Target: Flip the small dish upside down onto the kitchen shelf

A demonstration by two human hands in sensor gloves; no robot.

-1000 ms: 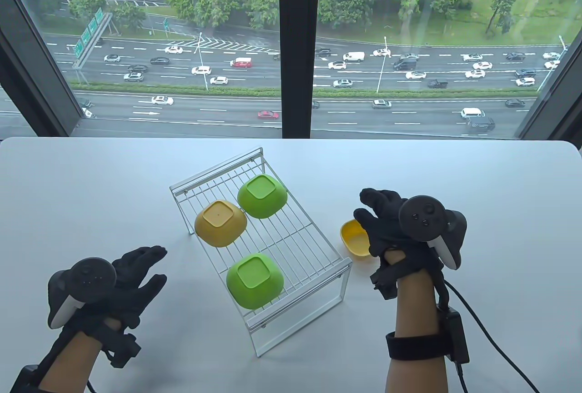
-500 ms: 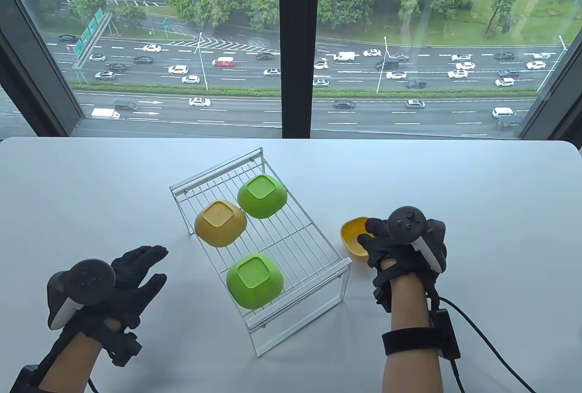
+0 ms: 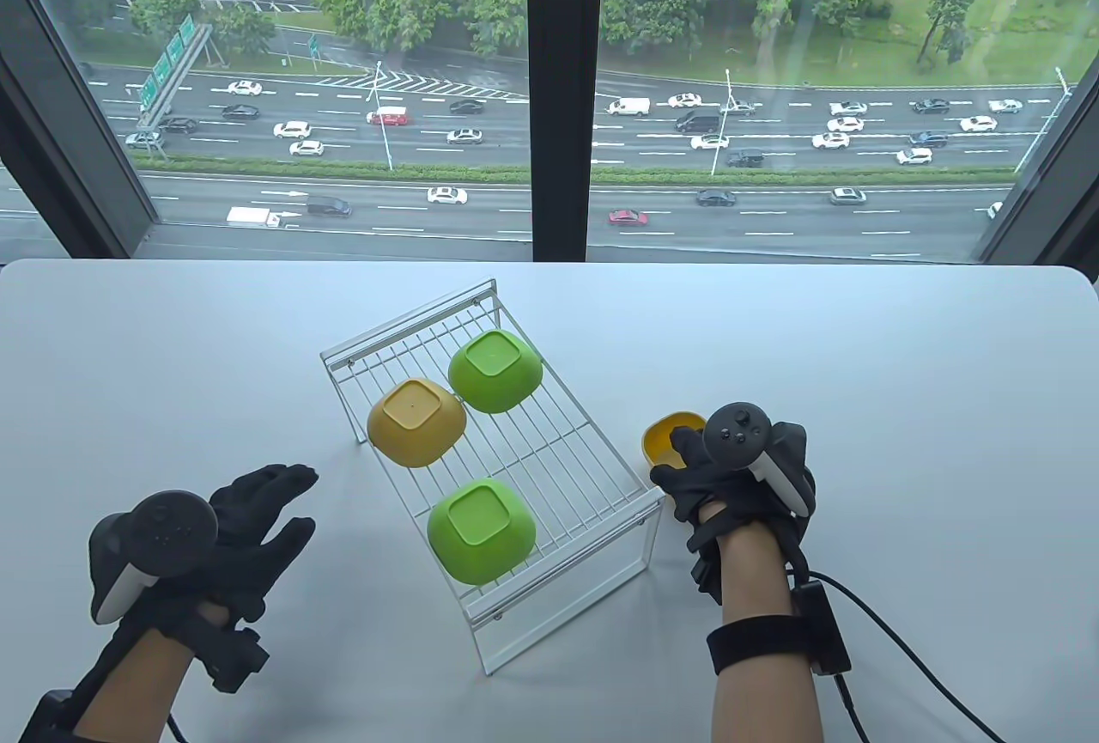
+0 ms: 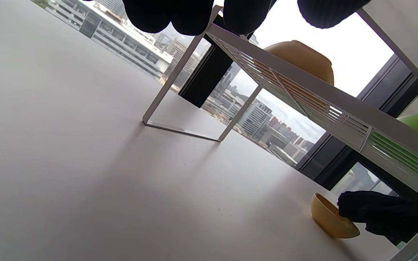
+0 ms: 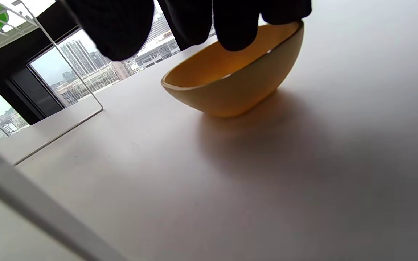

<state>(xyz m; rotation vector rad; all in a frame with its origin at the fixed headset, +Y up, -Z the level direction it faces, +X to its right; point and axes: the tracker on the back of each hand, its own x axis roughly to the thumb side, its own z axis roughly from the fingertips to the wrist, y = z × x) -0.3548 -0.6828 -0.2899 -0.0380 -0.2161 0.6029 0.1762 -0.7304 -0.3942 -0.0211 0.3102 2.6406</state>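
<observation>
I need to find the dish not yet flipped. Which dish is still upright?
The yellow dish on the table under the right hand; the three on the shelf are upside down.

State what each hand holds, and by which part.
The right hand has its fingertips on the rim of the yellow dish, which sits on the table. The left hand holds nothing.

Small yellow plastic dish [image 3: 663,438], rounded, sits open side up on table just right of white wire kitchen shelf [image 3: 549,451], tilted a bit. Shelf stands on legs at an angle.
</observation>
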